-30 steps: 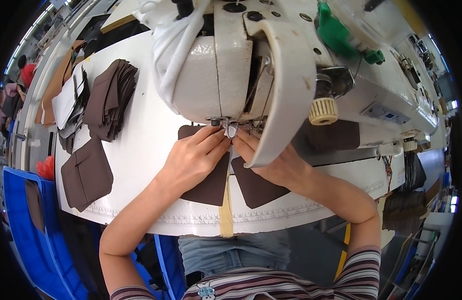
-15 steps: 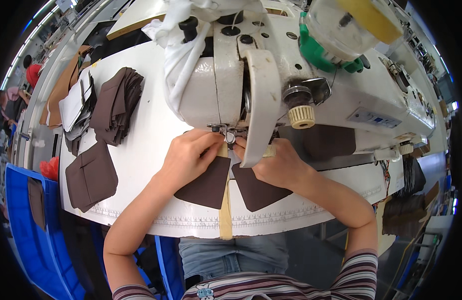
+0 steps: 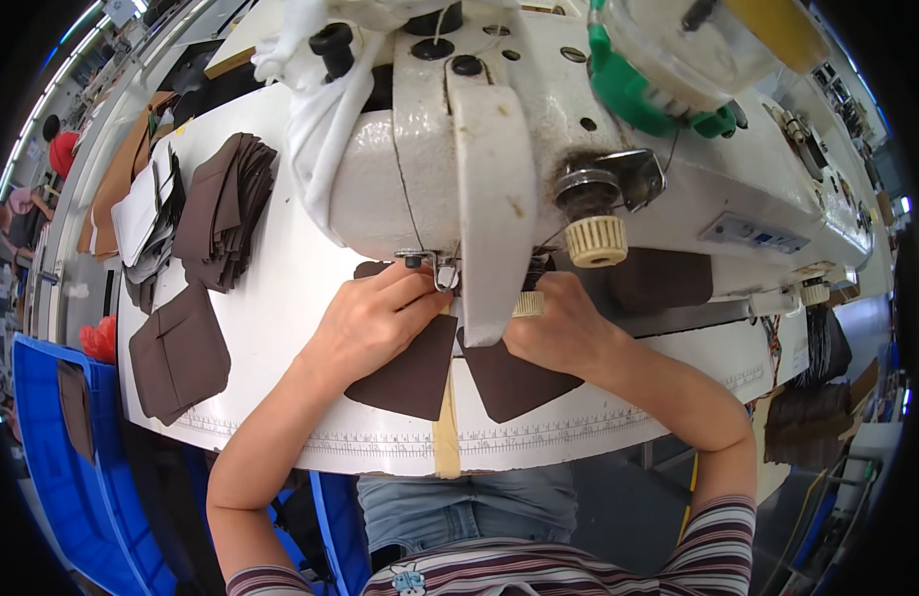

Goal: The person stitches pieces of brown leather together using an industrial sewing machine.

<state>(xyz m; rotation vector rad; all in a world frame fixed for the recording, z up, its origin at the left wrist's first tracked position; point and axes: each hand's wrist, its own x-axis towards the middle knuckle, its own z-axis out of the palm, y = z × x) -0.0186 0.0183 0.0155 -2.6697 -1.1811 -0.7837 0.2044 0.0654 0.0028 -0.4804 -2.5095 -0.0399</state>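
Observation:
A white sewing machine (image 3: 375, 189) stands over the table, with its presser foot (image 3: 447, 274) between my hands. My left hand (image 3: 372, 320) is closed, thumb and fingers pinching the left dark brown flat piece (image 3: 410, 382) beside the foot. A brown edge shows beyond its fingers. On the other side, my right hand (image 3: 561, 326) curls over the right dark brown flat piece (image 3: 514, 382); the machine's white lever (image 3: 491, 219) hides its fingertips. The pieces flare apart toward me, and whether they join under the foot is hidden. Between them runs a yellow tape strip (image 3: 447, 442).
To the left are a stack of brown pieces (image 3: 221, 204), a pile of white and grey pieces (image 3: 147, 214) and a single brown piece (image 3: 181, 353). A blue bin (image 3: 77, 447) stands beside the table. A printed ruler (image 3: 380, 443) follows the front edge.
The view has shifted, so the machine head looks larger and farther left. Its lever now covers more of my right fingers. A brown edge has appeared beyond my left hand. Both hands keep nearly the same place.

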